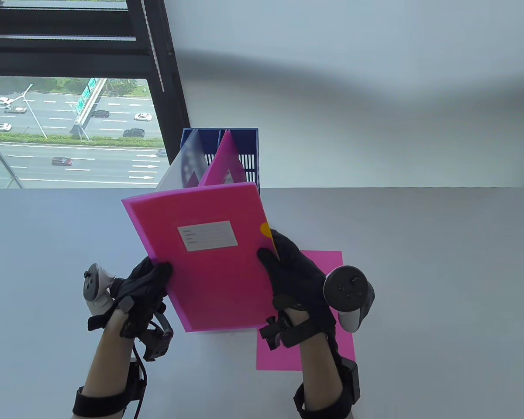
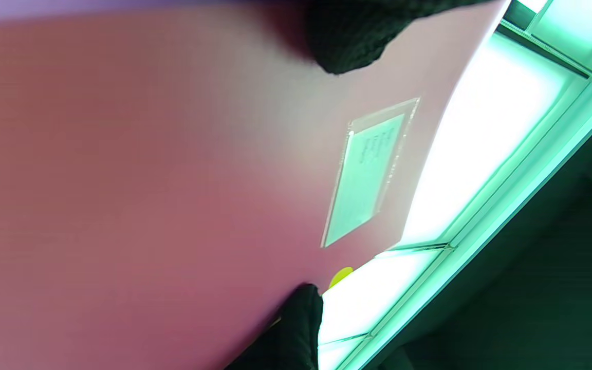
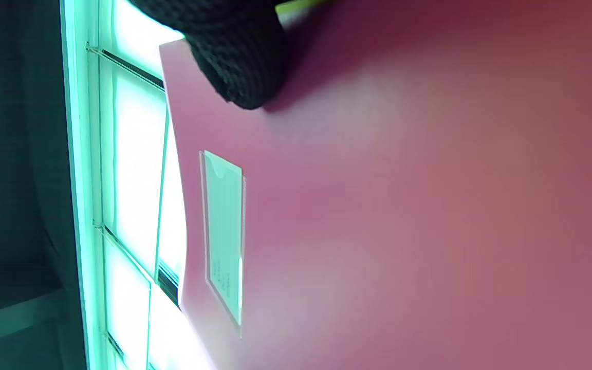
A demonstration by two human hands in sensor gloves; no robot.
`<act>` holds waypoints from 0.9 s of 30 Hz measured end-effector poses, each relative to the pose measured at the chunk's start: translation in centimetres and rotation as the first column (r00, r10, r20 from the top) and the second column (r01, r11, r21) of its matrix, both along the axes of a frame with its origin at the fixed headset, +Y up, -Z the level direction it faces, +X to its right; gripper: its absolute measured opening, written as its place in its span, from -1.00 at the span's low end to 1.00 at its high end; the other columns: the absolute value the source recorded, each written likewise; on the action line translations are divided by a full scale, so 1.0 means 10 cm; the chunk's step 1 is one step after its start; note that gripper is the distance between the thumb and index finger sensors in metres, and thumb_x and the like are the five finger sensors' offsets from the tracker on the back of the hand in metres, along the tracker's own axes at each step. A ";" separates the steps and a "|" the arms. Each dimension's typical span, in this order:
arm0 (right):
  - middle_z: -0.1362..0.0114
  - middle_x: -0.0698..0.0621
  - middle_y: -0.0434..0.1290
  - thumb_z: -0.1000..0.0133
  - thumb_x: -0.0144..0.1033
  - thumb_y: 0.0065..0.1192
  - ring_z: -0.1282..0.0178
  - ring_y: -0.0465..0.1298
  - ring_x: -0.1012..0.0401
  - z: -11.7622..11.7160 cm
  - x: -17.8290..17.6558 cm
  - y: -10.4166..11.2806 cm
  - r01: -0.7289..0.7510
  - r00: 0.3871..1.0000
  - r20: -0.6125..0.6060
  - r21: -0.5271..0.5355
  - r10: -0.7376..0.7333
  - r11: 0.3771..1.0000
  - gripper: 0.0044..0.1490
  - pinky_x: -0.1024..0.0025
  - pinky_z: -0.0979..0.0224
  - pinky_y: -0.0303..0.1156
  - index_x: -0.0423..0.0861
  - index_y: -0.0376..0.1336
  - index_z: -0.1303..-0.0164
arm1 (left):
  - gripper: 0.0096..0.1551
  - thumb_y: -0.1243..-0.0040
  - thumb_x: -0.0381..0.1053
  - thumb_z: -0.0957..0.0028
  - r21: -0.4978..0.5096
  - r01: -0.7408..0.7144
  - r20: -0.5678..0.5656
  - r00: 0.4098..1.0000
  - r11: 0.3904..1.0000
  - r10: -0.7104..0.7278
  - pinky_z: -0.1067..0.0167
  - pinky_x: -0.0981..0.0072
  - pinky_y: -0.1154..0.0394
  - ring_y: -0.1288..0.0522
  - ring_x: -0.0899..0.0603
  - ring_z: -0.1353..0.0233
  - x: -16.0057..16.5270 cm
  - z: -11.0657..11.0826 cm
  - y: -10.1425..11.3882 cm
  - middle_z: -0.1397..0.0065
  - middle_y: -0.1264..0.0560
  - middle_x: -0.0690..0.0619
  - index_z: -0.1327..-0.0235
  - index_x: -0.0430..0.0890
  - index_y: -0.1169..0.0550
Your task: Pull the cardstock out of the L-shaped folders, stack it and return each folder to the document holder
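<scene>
Both hands (image 1: 146, 279) (image 1: 294, 273) pinch the pink folder (image 1: 209, 257).

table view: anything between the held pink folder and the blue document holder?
Only a clear folder leaning at the document holder, behind the pink folder.

Left hand (image 1: 142, 286) and right hand (image 1: 294, 283) in black knit sensor gloves; grey controller-like trackers strapped on; black cables, wrist straps and forearm bands.

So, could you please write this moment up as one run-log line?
left hand: grips pink folder | right hand: pinches its right edge | pink cardstock: flat on table | document holder: behind
</scene>
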State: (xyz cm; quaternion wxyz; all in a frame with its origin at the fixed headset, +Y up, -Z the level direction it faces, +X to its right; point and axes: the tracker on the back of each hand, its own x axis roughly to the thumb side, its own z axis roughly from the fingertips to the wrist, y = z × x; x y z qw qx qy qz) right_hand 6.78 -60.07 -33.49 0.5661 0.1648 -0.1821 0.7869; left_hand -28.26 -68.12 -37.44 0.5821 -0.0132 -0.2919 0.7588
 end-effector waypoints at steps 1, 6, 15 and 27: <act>-0.35 0.16 0.54 -0.30 -0.10 0.36 -0.16 0.62 0.22 0.01 -0.01 0.00 -0.017 1.000 0.023 0.014 0.016 1.000 -0.41 -0.03 -0.63 0.23 0.08 0.25 -0.54 | -0.53 -0.09 -0.01 -0.28 0.008 0.015 -0.003 1.000 1.000 -0.015 -0.44 -0.17 -0.36 -0.66 -0.21 -0.27 0.00 0.00 0.00 -0.33 -0.57 -0.01 -0.43 -0.08 -0.48; -0.46 0.15 0.45 -0.29 -0.07 0.39 -0.17 0.60 0.26 0.11 -0.05 0.06 -0.146 0.970 0.215 0.145 0.113 0.979 -0.27 -0.01 -0.64 0.22 0.10 0.14 -0.64 | -0.53 -0.10 0.00 -0.29 0.025 0.016 0.008 1.000 1.000 -0.016 -0.45 -0.15 -0.37 -0.67 -0.20 -0.26 0.01 0.00 0.02 -0.32 -0.58 -0.02 -0.43 -0.08 -0.49; -0.57 0.13 0.35 -0.29 -0.03 0.38 -0.19 0.60 0.25 0.21 -0.15 0.09 -0.369 0.864 0.436 0.208 0.252 0.906 -0.15 0.00 -0.65 0.22 0.11 0.01 -0.71 | -0.52 -0.10 0.00 -0.29 0.021 0.014 0.020 1.000 1.000 -0.015 -0.45 -0.13 -0.38 -0.67 -0.20 -0.27 0.05 0.00 0.01 -0.32 -0.58 -0.02 -0.43 -0.10 -0.48; -0.65 0.05 0.26 -0.26 0.03 0.40 -0.20 0.64 0.23 0.34 -0.35 0.10 -0.620 0.650 0.683 0.224 0.332 0.752 -0.04 0.05 -0.64 0.26 0.07 -0.07 -0.73 | -0.52 -0.09 0.00 -0.29 0.012 0.002 0.015 1.000 1.000 -0.002 -0.47 -0.12 -0.37 -0.67 -0.20 -0.27 0.08 0.01 0.00 -0.33 -0.57 -0.04 -0.43 -0.11 -0.48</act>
